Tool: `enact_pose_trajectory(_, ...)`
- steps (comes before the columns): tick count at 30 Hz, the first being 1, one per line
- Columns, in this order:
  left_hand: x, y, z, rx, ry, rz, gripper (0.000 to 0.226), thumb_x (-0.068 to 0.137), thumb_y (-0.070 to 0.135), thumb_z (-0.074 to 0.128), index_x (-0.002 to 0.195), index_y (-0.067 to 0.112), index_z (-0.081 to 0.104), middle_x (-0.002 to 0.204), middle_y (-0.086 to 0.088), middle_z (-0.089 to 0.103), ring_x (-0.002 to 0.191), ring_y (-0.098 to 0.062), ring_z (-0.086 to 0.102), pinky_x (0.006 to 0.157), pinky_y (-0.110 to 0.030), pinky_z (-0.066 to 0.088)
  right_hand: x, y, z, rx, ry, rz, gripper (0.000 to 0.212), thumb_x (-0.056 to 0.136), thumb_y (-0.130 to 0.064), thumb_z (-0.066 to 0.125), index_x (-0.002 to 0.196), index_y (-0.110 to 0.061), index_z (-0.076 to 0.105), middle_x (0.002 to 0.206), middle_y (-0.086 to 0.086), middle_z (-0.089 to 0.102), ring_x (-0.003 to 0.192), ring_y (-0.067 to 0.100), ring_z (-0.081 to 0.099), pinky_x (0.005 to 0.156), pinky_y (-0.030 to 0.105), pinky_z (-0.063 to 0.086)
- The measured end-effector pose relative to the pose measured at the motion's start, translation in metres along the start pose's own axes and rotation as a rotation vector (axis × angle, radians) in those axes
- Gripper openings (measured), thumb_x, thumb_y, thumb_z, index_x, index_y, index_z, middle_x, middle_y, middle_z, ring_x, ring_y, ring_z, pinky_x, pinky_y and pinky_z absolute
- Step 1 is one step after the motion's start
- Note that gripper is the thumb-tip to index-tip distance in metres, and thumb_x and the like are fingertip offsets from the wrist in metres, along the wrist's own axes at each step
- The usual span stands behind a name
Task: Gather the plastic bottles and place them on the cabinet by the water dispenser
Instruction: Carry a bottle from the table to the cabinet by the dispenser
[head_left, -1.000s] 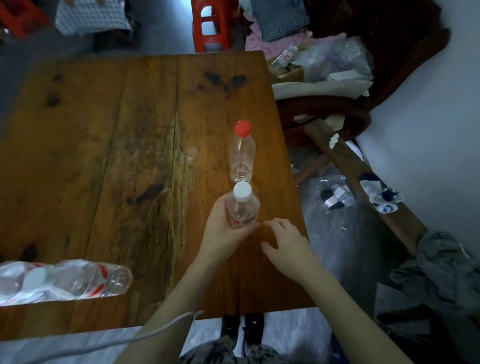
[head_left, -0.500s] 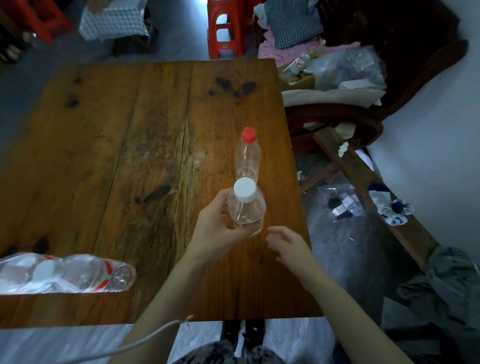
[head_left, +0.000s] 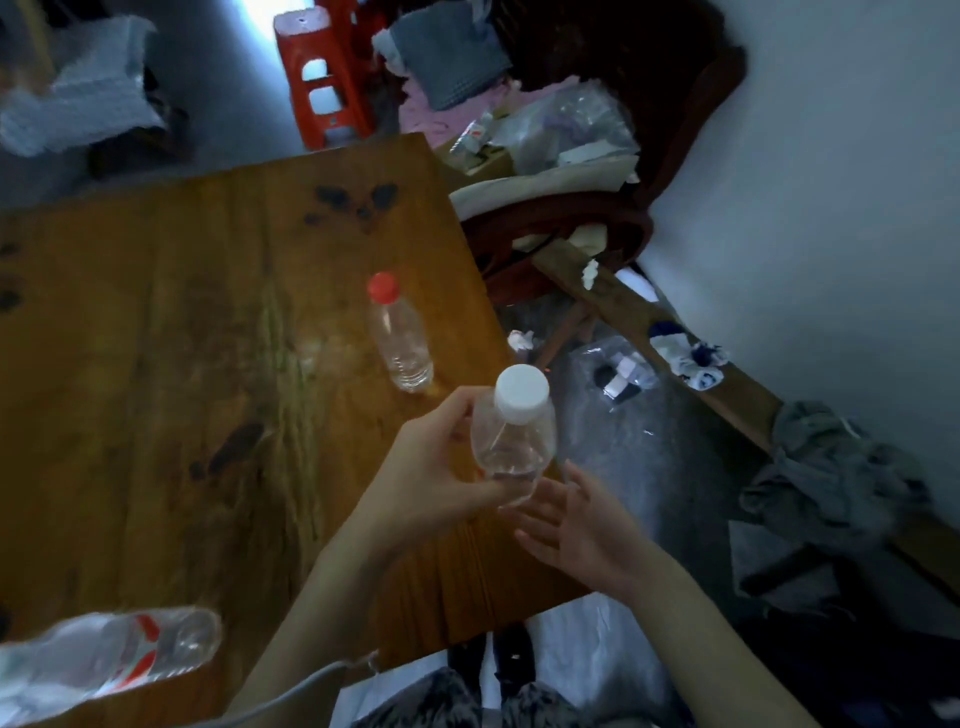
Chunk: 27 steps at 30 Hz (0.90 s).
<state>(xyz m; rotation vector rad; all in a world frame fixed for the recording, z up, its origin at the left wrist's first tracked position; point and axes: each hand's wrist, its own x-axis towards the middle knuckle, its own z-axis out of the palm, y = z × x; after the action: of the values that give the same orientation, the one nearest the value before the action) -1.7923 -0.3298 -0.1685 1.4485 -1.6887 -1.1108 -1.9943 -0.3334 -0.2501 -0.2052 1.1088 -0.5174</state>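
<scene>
While my left hand (head_left: 431, 467) grips the white-capped bottle (head_left: 514, 436), right hand (head_left: 582, 530) open beside it, scarred wooden bench (head_left: 182, 338), red stool (head_left: 322, 78) at twelve o'clock, cluttered chair (head_left: 571, 171) at one.

Table: you stand at a worn wooden table (head_left: 156, 364) with dark stains
Wall: on your right, a plain pale wall (head_left: 831, 182)
Chair: a dark wooden chair (head_left: 649, 130) beyond the table's far corner, piled with clothes and plastic bags (head_left: 561, 124)
Stool: a red plastic stool (head_left: 322, 78) farther back
Floor: grey, with a wooden beam (head_left: 675, 353) lying along the wall and crumpled grey cloth (head_left: 841, 467) beside it
Light: dim, brightest behind the stool
</scene>
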Motion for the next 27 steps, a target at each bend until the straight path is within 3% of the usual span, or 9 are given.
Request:
enact_pose_trajectory(4, 0.011, 0.021, 0.010, 0.018, -0.148, 0.090, 0.070, 0.072, 0.025, 0.090, 0.131, 0.033, 0.053, 0.123, 0.026, 0.064, 0.115, 0.003, 0.062, 0.094, -0.016, 0.051, -0.027, 0.008, -0.019, 0.132, 0.082, -0.092, 0.059, 0.102, -0.049, 0.033, 0.127, -0.005, 0.063, 0.120, 0.018, 0.070, 0.119, 0.032, 0.062, 0.098, 0.043, 0.049)
enact_pose_trajectory(10, 0.024, 0.054, 0.040, 0.024, -0.455, 0.227, 0.067, 0.068, 0.029, 0.091, 0.125, 0.038, 0.056, 0.119, 0.015, 0.070, 0.111, -0.001, 0.066, 0.096, -0.032, 0.056, -0.079, 0.040, -0.045, 0.366, 0.171, -0.278, 0.062, 0.096, -0.052, 0.041, 0.121, -0.001, 0.064, 0.109, 0.019, 0.071, 0.097, 0.030, 0.069, 0.079, 0.039, 0.054)
enact_pose_trajectory(13, 0.026, 0.078, 0.076, 0.091, -0.610, 0.374, 0.068, 0.059, 0.057, 0.081, 0.119, 0.047, 0.051, 0.118, 0.022, 0.068, 0.112, 0.005, 0.063, 0.097, -0.019, 0.052, -0.113, 0.076, -0.060, 0.537, 0.221, -0.408, 0.060, 0.091, -0.049, 0.046, 0.125, -0.001, 0.062, 0.113, 0.019, 0.068, 0.099, 0.031, 0.067, 0.080, 0.040, 0.056)
enact_pose_trajectory(17, -0.003, 0.116, 0.125, 0.053, -0.841, 0.541, 0.065, 0.066, 0.034, 0.090, 0.115, 0.048, 0.050, 0.112, 0.050, 0.056, 0.108, 0.021, 0.055, 0.087, 0.002, 0.041, -0.164, 0.133, -0.075, 0.695, 0.337, -0.549, 0.063, 0.097, -0.048, 0.041, 0.140, -0.003, 0.052, 0.128, 0.024, 0.061, 0.115, 0.037, 0.064, 0.086, 0.043, 0.057)
enact_pose_trajectory(19, -0.027, 0.132, 0.144, 0.025, -0.968, 0.605, 0.064, 0.068, 0.029, 0.090, 0.118, 0.044, 0.053, 0.114, 0.044, 0.060, 0.110, 0.016, 0.058, 0.088, 0.000, 0.041, -0.191, 0.164, -0.079, 0.756, 0.410, -0.614, 0.062, 0.098, -0.047, 0.040, 0.140, -0.003, 0.051, 0.135, 0.027, 0.055, 0.120, 0.040, 0.061, 0.089, 0.043, 0.056)
enact_pose_trajectory(22, -0.064, 0.153, 0.171, 0.015, -1.135, 0.684, 0.065, 0.068, 0.035, 0.090, 0.123, 0.043, 0.057, 0.117, 0.026, 0.069, 0.111, 0.003, 0.064, 0.091, -0.013, 0.047, -0.232, 0.213, -0.076, 0.855, 0.507, -0.715, 0.060, 0.094, -0.045, 0.043, 0.134, -0.002, 0.057, 0.127, 0.021, 0.062, 0.118, 0.041, 0.062, 0.091, 0.043, 0.052)
enact_pose_trajectory(25, -0.115, 0.177, 0.194, 0.019, -1.284, 0.788, 0.066, 0.065, 0.037, 0.090, 0.119, 0.051, 0.056, 0.112, 0.025, 0.071, 0.105, 0.002, 0.067, 0.087, -0.013, 0.050, -0.269, 0.271, -0.065, 0.960, 0.625, -0.807, 0.054, 0.099, -0.045, 0.035, 0.129, -0.006, 0.058, 0.126, 0.020, 0.066, 0.117, 0.036, 0.064, 0.090, 0.042, 0.053)
enact_pose_trajectory(27, -0.156, 0.189, 0.208, 0.020, -1.386, 0.856, 0.064, 0.064, 0.039, 0.089, 0.119, 0.049, 0.057, 0.111, 0.028, 0.070, 0.103, 0.004, 0.067, 0.085, -0.009, 0.049, -0.288, 0.314, -0.055, 1.049, 0.708, -0.882, 0.051, 0.099, -0.043, 0.037, 0.124, -0.006, 0.060, 0.126, 0.023, 0.066, 0.121, 0.040, 0.060, 0.100, 0.047, 0.047)
